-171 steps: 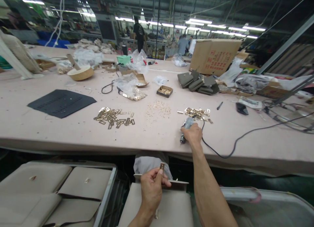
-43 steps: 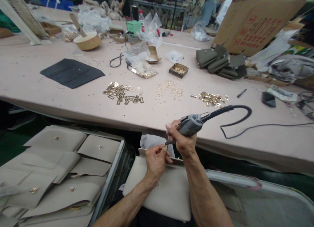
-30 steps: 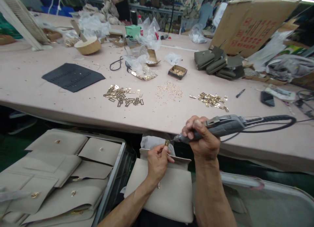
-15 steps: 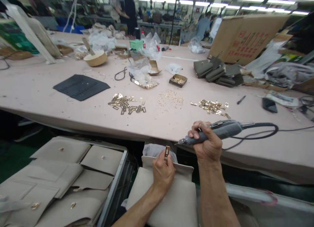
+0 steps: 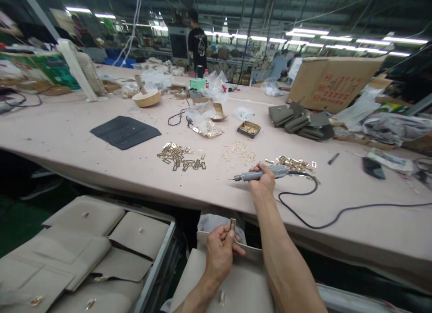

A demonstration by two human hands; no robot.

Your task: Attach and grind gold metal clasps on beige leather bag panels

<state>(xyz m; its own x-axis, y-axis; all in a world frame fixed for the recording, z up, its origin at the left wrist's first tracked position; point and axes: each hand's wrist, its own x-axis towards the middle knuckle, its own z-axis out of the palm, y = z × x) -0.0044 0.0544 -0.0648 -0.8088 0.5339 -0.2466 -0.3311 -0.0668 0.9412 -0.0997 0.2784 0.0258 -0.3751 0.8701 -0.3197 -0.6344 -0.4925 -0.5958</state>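
My left hand (image 5: 221,250) pinches a small gold metal plate (image 5: 232,225) upright, just above the flap edge of a beige bag (image 5: 245,281) on my lap. A metal fitting (image 5: 222,298) shows on the bag's front. In my right hand (image 5: 263,180) is a grey electric screwdriver (image 5: 270,172), its thin bit pointing left over the table. Past the bit lie scattered tiny gold screws (image 5: 239,151). A pile of gold plates (image 5: 178,156) lies to their left, and another gold pile (image 5: 295,163) sits behind the screwdriver, partly covered by it.
A crate (image 5: 170,227) of beige bags (image 5: 84,218) stands at my left. On the table (image 5: 209,191) are a dark sheet (image 5: 126,132), a small box of fittings (image 5: 249,129), dark green pouches (image 5: 300,119) and a carton (image 5: 337,83). The black cord (image 5: 324,225) trails right.
My right hand has moved forward and left over the table with the screwdriver. My left hand has dropped slightly, still pinching the plate. The view has tilted up, and the fitting on the bag now shows.
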